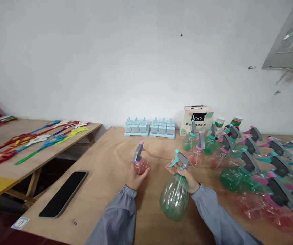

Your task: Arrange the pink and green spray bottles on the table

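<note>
My left hand [135, 177] is closed around the body of a small pink spray bottle [141, 166] with a grey and pink trigger head, which stands upright on the wooden table. My right hand [190, 179] grips a larger clear green spray bottle [174, 199] by the neck, just under its grey and turquoise trigger head [181, 159]. That bottle tilts slightly, and I cannot tell whether its base touches the table. Many more pink and green spray bottles [234, 178] stand close together to the right of my right hand.
A black phone [64, 194] lies at the left of the table [105, 163]. Light blue ice-pop moulds [162, 128], a paper bag [187, 123] and white-capped bottles [220, 122] stand along the wall. Another table [59, 149] at the left holds colourful flower-shaped items [21, 139].
</note>
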### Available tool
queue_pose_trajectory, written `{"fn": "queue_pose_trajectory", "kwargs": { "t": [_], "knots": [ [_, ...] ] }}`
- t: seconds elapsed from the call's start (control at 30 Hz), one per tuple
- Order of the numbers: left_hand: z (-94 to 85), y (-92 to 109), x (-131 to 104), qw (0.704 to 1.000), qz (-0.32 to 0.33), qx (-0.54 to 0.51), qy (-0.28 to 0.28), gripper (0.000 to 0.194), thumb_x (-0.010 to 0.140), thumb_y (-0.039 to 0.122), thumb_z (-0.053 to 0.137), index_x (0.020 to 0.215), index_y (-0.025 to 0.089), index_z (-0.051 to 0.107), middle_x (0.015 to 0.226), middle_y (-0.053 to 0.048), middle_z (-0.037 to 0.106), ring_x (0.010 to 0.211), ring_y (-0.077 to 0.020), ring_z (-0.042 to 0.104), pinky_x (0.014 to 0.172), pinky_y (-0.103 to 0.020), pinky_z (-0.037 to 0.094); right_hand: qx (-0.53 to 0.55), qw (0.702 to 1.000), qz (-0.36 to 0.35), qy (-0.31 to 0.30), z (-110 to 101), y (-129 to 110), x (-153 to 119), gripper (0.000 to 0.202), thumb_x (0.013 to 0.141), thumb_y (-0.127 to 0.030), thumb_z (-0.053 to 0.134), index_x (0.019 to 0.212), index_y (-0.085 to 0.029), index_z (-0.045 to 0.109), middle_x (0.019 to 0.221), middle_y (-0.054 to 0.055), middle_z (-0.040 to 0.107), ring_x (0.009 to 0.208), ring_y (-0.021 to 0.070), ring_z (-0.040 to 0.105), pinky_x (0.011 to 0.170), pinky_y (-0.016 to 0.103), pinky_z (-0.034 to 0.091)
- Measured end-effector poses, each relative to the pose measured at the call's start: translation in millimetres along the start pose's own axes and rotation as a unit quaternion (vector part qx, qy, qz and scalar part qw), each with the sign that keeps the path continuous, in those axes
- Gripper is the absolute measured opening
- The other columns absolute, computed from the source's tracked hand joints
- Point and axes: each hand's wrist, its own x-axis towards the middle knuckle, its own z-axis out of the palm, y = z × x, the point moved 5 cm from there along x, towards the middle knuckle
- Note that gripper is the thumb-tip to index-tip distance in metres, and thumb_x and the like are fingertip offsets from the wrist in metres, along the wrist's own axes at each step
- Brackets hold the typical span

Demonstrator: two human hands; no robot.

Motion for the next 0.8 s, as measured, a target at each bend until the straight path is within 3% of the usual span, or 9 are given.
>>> {"fn": "queue_pose_trajectory", "kwargs": {
  "t": [0.1,0.3,0.47,0.53,0.63,0.73,0.8],
  "knots": [
    [-0.1,-0.4,0.2,1.0,-0.001,-0.004,0.001,0.061,0.065,0.054,0.077,0.113,0.02,0.058,0.1,-0.01,0.065,0.103,-0.0291,0.064,0.092,-0.047,0.053,-0.008,0.999,0.002,-0.041,3.3,2.0,-1.2,0.043,0.074,-0.053,0.057,0.106,-0.026,0.062,0.113,0.008,0.067,0.106,0.0268,0.064,0.1,0.053,0.046],
    [0.4,-2.2,0.3,1.0,-0.01,-0.021,0.002,0.062,0.066,0.056,0.076,0.112,0.019,0.058,0.101,-0.009,0.065,0.103,-0.0287,0.064,0.092,-0.047,0.053,-0.029,0.997,0.017,0.068,-6.5,10.3,-2.2,0.031,0.072,-0.052,0.062,0.085,-0.024,0.063,0.092,0.007,0.068,0.097,0.0272,0.064,0.1,0.051,0.045],
    [2.5,-6.5,-0.8,1.0,-0.015,-0.014,-0.005,0.061,0.066,0.056,0.076,0.111,0.019,0.058,0.099,-0.009,0.065,0.101,-0.0284,0.065,0.091,-0.045,0.054,-0.027,0.997,0.033,-0.058,14.9,-8.9,-3.8,0.04,0.074,-0.052,0.062,0.103,-0.025,0.065,0.103,0.008,0.07,0.11,0.0279,0.062,0.104,0.051,0.041],
    [3.0,-8.0,-1.3,1.0,-0.011,-0.008,-0.006,0.061,0.066,0.056,0.076,0.111,0.019,0.058,0.099,-0.009,0.065,0.1,-0.0282,0.065,0.09,-0.045,0.054,-0.033,0.996,0.034,-0.078,18.2,-13.9,-5.3,0.041,0.075,-0.051,0.062,0.107,-0.025,0.065,0.105,0.008,0.07,0.113,0.0277,0.061,0.106,0.051,0.039],
    [3.3,-8.4,-1.7,1.0,-0.003,-0.01,-0.006,0.062,0.068,0.055,0.075,0.114,0.019,0.057,0.1,-0.009,0.065,0.099,-0.027,0.065,0.09,-0.044,0.054,-0.075,0.996,0.028,-0.042,12.6,-10.7,-6.1,0.035,0.075,-0.05,0.065,0.099,-0.024,0.068,0.105,0.007,0.07,0.115,0.0274,0.059,0.109,0.05,0.035],
    [2.9,-6.5,-1.6,1.0,0.006,-0.015,-0.008,0.06,0.07,0.055,0.074,0.113,0.018,0.057,0.099,-0.009,0.065,0.098,-0.0259,0.065,0.09,-0.044,0.053,-0.099,0.994,0.007,0.041,-0.1,-5.3,-5.5,0.034,0.075,-0.053,0.065,0.09,-0.023,0.068,0.104,0.007,0.07,0.107,0.0265,0.061,0.103,0.047,0.041],
    [2.0,-5.0,-1.1,1.0,0.009,-0.011,-0.005,0.059,0.069,0.056,0.074,0.111,0.018,0.058,0.099,-0.008,0.065,0.099,-0.026,0.065,0.091,-0.044,0.053,-0.103,0.993,-0.006,0.053,-4.6,-5.4,-5.3,0.036,0.075,-0.055,0.066,0.093,-0.023,0.068,0.104,0.007,0.07,0.103,0.0253,0.062,0.099,0.045,0.045]
  ]
}}
